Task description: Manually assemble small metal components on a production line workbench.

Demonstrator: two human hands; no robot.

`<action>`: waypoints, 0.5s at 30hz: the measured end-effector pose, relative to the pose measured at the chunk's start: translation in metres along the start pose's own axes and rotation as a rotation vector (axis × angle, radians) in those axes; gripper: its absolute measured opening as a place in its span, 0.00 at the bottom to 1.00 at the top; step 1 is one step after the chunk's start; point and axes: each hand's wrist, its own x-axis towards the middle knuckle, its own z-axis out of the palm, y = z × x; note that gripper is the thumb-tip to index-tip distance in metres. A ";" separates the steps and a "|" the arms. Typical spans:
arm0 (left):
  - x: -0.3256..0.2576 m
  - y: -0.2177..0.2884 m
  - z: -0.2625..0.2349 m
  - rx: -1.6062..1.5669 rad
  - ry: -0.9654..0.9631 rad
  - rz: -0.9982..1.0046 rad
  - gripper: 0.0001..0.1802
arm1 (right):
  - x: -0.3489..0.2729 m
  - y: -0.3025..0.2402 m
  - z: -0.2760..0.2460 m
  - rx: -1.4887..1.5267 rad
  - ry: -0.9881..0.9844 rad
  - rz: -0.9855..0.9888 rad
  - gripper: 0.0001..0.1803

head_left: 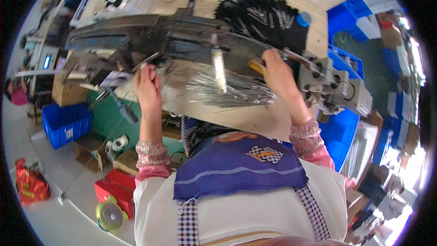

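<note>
My left hand point(146, 84) is raised at the near side of a long dark metal machine point(182, 41) and pinches a thin metal rod point(146, 61) that slants up to the right. My right hand point(278, 74) rests against the machine's right part, fingers closed around a small yellow-handled tool point(256, 67). Between the hands, on the wooden bench point(255, 116), lies a loose heap of thin silvery rods point(232, 90). A flat metal bar point(219, 69) hangs down from the machine over that heap.
A grey block with round holes point(334, 85) ends the machine on the right. Dark rods point(264, 16) and a blue tape roll point(303, 18) lie at the back. Blue crates point(66, 123) stand at left and right, with a red box point(116, 189) and cardboard boxes on the floor.
</note>
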 end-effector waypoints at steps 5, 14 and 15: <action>-0.087 0.028 0.111 0.119 -0.581 0.221 0.17 | -0.006 0.005 -0.004 -0.016 0.044 -0.040 0.10; -0.071 -0.017 0.194 -0.054 -0.821 -0.547 0.15 | -0.025 -0.012 -0.026 0.197 0.050 -0.003 0.08; -0.074 -0.018 0.195 -0.053 -0.769 -0.506 0.15 | -0.030 -0.012 -0.030 0.110 0.064 -0.112 0.06</action>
